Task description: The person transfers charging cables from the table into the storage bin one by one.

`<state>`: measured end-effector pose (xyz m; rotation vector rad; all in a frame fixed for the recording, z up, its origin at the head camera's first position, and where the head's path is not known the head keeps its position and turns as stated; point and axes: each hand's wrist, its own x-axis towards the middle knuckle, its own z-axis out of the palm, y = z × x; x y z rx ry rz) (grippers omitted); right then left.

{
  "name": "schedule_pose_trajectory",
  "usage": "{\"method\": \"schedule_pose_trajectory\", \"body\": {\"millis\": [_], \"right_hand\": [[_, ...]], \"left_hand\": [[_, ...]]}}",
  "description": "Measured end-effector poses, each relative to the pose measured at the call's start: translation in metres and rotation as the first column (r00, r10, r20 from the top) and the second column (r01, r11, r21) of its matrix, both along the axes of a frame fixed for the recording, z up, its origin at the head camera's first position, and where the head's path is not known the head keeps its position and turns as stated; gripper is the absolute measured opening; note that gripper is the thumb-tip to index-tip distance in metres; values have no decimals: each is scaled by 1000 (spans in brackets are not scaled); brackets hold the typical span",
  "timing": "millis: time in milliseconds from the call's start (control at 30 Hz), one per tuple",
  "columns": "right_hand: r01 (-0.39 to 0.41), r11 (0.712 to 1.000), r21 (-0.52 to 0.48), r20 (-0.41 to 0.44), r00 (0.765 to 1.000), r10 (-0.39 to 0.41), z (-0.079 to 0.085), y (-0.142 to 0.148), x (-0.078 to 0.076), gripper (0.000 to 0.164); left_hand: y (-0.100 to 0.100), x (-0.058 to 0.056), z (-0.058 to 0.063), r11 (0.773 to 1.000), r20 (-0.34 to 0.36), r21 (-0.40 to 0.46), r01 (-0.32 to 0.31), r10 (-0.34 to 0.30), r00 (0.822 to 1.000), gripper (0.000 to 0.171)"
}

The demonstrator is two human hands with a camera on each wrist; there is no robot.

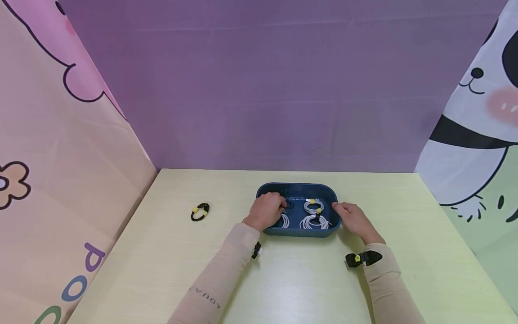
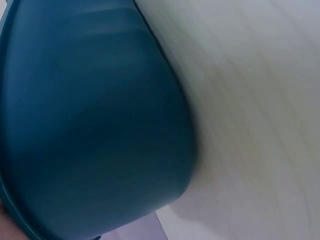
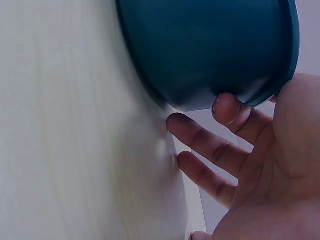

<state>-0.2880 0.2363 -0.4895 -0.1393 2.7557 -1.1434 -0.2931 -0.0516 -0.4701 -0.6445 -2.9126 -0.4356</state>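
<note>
A dark blue tray point(image 1: 299, 232) stands on the table with coiled cables inside. My left hand point(image 1: 265, 210) reaches over its left end, fingers bent down into it beside a dark cable coil point(image 1: 289, 204). The fingertips are hidden, and I cannot tell whether they hold that coil. Partly under this hand lies a white cable coil point(image 1: 285, 221). On the tray's right side are two more white coils, an upper one point(image 1: 313, 207) with a yellow tie and a lower one point(image 1: 314, 222) with a dark tie. My right hand point(image 3: 250, 150) pinches the tray's right end, thumb at the rim and a finger against the outer wall.
A black cable coil point(image 1: 200, 212) with yellow ties lies on the table point(image 1: 226, 265) left of the tray. A purple cloth point(image 1: 283, 90) hangs behind the table, with printed cloths on both sides.
</note>
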Motion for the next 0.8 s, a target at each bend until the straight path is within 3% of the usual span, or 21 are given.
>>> {"method": "schedule_pose_trajectory", "body": {"millis": [233,567,800], "right_hand": [[1,1000,-1,7,1000,-1,-1,1,-1,63],[-6,1000,-9,-1,1000,6,-2,1,-3,63],[0,1000,-9,13,1000,0,-3,2,-3,64]], "left_hand": [[3,1,2,1000,27,-9,5,-4,1000,15],[2,-1,0,998,-23,-54,38,-39,999,19],[1,-3,0,997,-35,-61,52,-54,998,43]]}}
